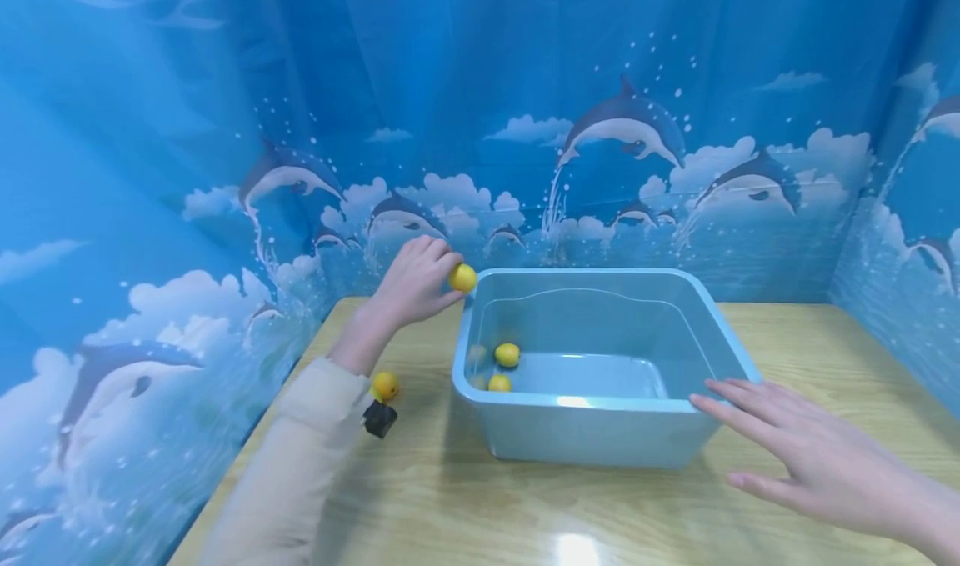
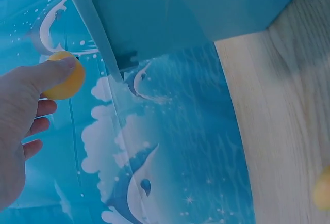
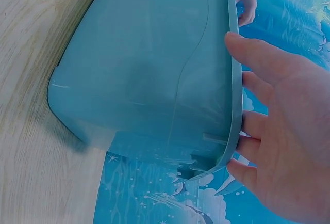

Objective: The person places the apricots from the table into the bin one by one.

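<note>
My left hand (image 1: pixel 422 283) pinches a small round yellow fruit (image 1: pixel 462 278) between thumb and fingers, at the left rim of a light-blue plastic bin (image 1: pixel 585 428). In the left wrist view, the thumb lies across this fruit (image 2: pixel 67 82), just outside the bin's rim (image 2: pixel 93 28). Inside the bin, two more yellow fruits (image 1: pixel 507 355) lie near its left wall. My right hand (image 1: pixel 817 449) is held with fingers extended at the bin's right front corner. The right wrist view has its fingertips (image 3: pixel 238 41) right at the rim, around nothing.
Another orange-yellow fruit (image 1: pixel 386 386) lies on the wooden table (image 1: pixel 420 508) left of the bin, beside a small black block (image 1: pixel 379 418) near my left sleeve (image 1: pixel 300 449). A blue curtain (image 1: pixel 480 116) printed with dolphins surrounds the table's back and sides.
</note>
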`<state>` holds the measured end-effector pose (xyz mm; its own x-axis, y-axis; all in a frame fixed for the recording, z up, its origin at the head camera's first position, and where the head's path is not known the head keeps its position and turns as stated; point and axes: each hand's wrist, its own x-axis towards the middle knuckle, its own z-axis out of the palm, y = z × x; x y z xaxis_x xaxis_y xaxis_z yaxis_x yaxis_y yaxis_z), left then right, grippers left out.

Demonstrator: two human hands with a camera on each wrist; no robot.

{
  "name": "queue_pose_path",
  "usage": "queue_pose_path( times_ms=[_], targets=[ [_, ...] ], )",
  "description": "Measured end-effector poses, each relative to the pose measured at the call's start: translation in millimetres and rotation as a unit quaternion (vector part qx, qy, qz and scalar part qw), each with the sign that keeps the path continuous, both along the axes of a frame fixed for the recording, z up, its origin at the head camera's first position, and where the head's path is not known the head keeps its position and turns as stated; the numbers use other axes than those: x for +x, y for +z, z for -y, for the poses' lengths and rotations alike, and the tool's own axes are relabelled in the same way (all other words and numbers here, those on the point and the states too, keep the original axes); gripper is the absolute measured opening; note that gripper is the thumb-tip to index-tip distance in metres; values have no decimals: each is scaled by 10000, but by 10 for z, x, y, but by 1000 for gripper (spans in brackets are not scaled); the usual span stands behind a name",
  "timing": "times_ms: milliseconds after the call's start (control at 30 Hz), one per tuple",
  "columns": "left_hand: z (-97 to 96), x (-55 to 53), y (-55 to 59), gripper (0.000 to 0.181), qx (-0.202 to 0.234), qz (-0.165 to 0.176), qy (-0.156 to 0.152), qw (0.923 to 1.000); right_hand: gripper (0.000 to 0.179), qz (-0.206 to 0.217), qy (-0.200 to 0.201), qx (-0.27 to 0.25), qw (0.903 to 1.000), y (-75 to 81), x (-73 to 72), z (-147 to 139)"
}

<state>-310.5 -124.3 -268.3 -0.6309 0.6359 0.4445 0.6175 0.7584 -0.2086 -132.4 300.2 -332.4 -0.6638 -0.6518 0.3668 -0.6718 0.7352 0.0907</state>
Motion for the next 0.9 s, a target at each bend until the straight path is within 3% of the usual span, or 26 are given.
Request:
queue_pose_path(
  times_ms=[400, 667, 900],
  targets=[
    [-235, -52, 24, 43, -139, 67, -153, 9998, 79, 18, -44, 13, 10000, -16, 13, -8],
    [-243, -48, -16, 50, -386, -56, -7, 9992, 78, 9, -17, 16, 10000, -12, 2, 2],
    [-185, 1, -10, 46, -291, -86, 60, 9995, 80, -47, 34, 2, 10000, -13, -4, 2]
  ],
)
